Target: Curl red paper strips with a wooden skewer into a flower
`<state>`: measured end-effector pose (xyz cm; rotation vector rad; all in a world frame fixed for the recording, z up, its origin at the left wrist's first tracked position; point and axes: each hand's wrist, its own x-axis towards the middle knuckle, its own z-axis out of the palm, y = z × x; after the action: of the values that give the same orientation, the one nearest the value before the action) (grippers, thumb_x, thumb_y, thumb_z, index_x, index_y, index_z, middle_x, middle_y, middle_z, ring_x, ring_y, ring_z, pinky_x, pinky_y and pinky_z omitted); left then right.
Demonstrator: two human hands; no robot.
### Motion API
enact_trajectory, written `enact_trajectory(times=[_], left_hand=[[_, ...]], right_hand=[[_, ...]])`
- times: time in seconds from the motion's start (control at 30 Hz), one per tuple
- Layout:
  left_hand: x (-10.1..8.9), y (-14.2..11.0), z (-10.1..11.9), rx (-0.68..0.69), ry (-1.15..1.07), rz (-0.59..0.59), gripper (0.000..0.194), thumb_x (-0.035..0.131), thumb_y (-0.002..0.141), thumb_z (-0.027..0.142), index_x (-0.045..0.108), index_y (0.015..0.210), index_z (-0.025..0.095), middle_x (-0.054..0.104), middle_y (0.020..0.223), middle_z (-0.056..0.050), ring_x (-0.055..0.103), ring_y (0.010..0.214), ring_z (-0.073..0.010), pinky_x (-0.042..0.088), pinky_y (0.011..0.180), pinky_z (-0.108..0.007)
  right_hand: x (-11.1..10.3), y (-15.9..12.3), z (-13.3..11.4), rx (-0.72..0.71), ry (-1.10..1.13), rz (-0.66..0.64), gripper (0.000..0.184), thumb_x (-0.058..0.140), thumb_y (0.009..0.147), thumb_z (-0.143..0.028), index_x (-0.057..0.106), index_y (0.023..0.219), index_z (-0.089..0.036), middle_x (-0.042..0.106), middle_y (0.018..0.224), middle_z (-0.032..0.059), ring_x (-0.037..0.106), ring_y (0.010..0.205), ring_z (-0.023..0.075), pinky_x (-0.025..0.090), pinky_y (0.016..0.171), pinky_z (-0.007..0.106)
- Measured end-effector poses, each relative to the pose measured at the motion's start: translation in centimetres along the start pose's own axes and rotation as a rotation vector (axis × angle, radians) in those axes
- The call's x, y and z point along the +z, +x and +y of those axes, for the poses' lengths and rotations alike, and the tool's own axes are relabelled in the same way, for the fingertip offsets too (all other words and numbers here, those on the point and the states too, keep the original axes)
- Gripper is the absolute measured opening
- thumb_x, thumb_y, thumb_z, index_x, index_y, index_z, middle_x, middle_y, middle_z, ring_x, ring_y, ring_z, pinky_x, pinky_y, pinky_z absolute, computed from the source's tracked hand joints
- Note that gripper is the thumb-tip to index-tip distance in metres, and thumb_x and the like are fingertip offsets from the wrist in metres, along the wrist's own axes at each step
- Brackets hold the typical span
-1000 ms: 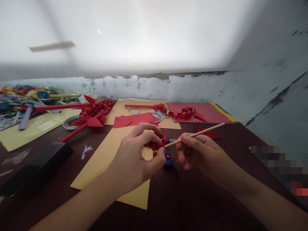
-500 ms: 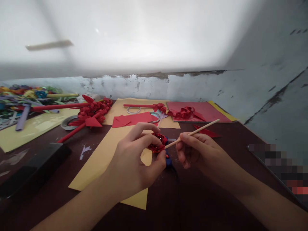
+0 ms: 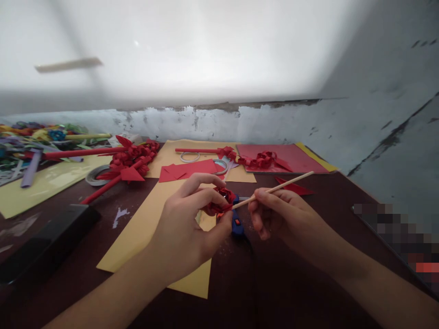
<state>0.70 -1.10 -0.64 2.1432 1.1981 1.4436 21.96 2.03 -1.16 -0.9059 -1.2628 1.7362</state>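
Between the curled fingers and thumb of my left hand (image 3: 192,224) is a red paper flower (image 3: 222,201), partly hidden by the fingers. My right hand (image 3: 281,210) pinches a thin wooden stick (image 3: 291,179), which slants up to the right. The stick's lower end meets the red paper near my left thumb. Just behind the flower lies a blue tool with an orange-red switch (image 3: 237,225), perhaps a glue gun, on the dark table (image 3: 274,283). Yellow paper (image 3: 137,237) extends beneath my left hand.
Finished-looking red paper flowers on stems (image 3: 133,160) lie at the left beside a tape roll (image 3: 98,175). A black box-like object (image 3: 51,242) sits nearer. Red paper pieces (image 3: 187,170) and a red sheet (image 3: 295,157) are at the back, before the wall (image 3: 164,123).
My left hand and the flower have shifted slightly left, uncovering more of the blue tool. The stick stays in my right hand with its lower end at the red paper.
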Motion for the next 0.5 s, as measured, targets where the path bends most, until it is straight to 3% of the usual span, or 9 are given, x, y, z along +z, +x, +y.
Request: enact_trajectory(times=[0.13, 0.2, 0.27, 0.33, 0.4, 0.47, 0.5], left_hand=[[-0.2, 0.0, -0.1, -0.03, -0.012, -0.002, 0.009, 0.075, 0.083, 0.01, 0.074, 0.082, 0.019, 0.069, 0.112, -0.007, 0.073, 0.083, -0.0144, 0.063, 0.069, -0.028], [-0.2, 0.0, -0.2, -0.055, -0.018, -0.006, 0.007, 0.075, 0.083, 0.011, 0.074, 0.081, 0.018, 0.069, 0.112, -0.007, 0.073, 0.084, -0.0145, 0.063, 0.069, -0.028], [-0.2, 0.1, -0.2, -0.084, -0.03, -0.011, 0.007, 0.076, 0.082, 0.012, 0.074, 0.081, 0.018, 0.069, 0.112, -0.006, 0.073, 0.086, -0.0152, 0.064, 0.07, -0.028], [-0.1, 0.2, -0.3, -0.108, -0.043, -0.012, 0.007, 0.076, 0.082, 0.012, 0.074, 0.081, 0.018, 0.069, 0.111, -0.006, 0.073, 0.086, -0.0153, 0.064, 0.069, -0.028], [-0.1, 0.2, -0.2, -0.113, -0.053, -0.021, 0.008, 0.076, 0.082, 0.011, 0.074, 0.08, 0.018, 0.069, 0.11, -0.006, 0.073, 0.085, -0.0152, 0.064, 0.069, -0.027], [-0.1, 0.3, -0.2, -0.112, -0.072, -0.05, 0.01, 0.076, 0.08, 0.009, 0.074, 0.079, 0.019, 0.07, 0.108, -0.006, 0.073, 0.088, -0.0157, 0.063, 0.069, -0.025], [-0.1, 0.3, -0.1, -0.118, -0.091, -0.067, 0.011, 0.077, 0.079, 0.008, 0.075, 0.079, 0.019, 0.07, 0.108, -0.006, 0.072, 0.088, -0.0156, 0.063, 0.068, -0.025]], right_hand=[[0.0, 0.0, -0.1, 0.016, -0.042, 0.0, 0.039, 0.075, 0.092, -0.053, 0.075, 0.079, -0.016, 0.071, 0.062, 0.0036, 0.062, 0.05, 0.0121, 0.049, 0.05, 0.022], [0.1, -0.2, -0.3, 0.004, -0.182, 0.003, 0.046, 0.068, 0.096, -0.058, 0.072, 0.073, -0.018, 0.069, 0.056, 0.0035, 0.059, 0.045, 0.0126, 0.044, 0.045, 0.024], [0.3, -0.7, -0.5, -0.104, -0.44, 0.085, 0.053, 0.061, 0.1, -0.059, 0.066, 0.064, -0.02, 0.061, 0.046, 0.0013, 0.051, 0.037, 0.0117, 0.036, 0.039, 0.025], [0.5, -1.4, -0.8, -0.383, -0.76, 0.259, 0.048, 0.062, 0.102, -0.05, 0.063, 0.062, -0.022, 0.058, 0.045, -0.0007, 0.047, 0.036, 0.0111, 0.033, 0.04, 0.028], [0.6, -2.0, -1.0, -0.788, -1.041, 0.414, 0.027, 0.069, 0.098, -0.034, 0.068, 0.074, -0.024, 0.067, 0.061, 0.0008, 0.057, 0.049, 0.0139, 0.043, 0.051, 0.03], [0.6, -2.2, -1.1, -1.096, -1.223, 0.419, 0.004, 0.073, 0.093, -0.02, 0.072, 0.091, -0.024, 0.076, 0.086, 0.0047, 0.069, 0.072, 0.0194, 0.052, 0.072, 0.035], [0.5, -2.1, -1.2, -1.168, -1.278, 0.373, 0.01, 0.074, 0.091, -0.016, 0.072, 0.098, -0.023, 0.078, 0.094, 0.0063, 0.071, 0.082, 0.0219, 0.053, 0.08, 0.038]])
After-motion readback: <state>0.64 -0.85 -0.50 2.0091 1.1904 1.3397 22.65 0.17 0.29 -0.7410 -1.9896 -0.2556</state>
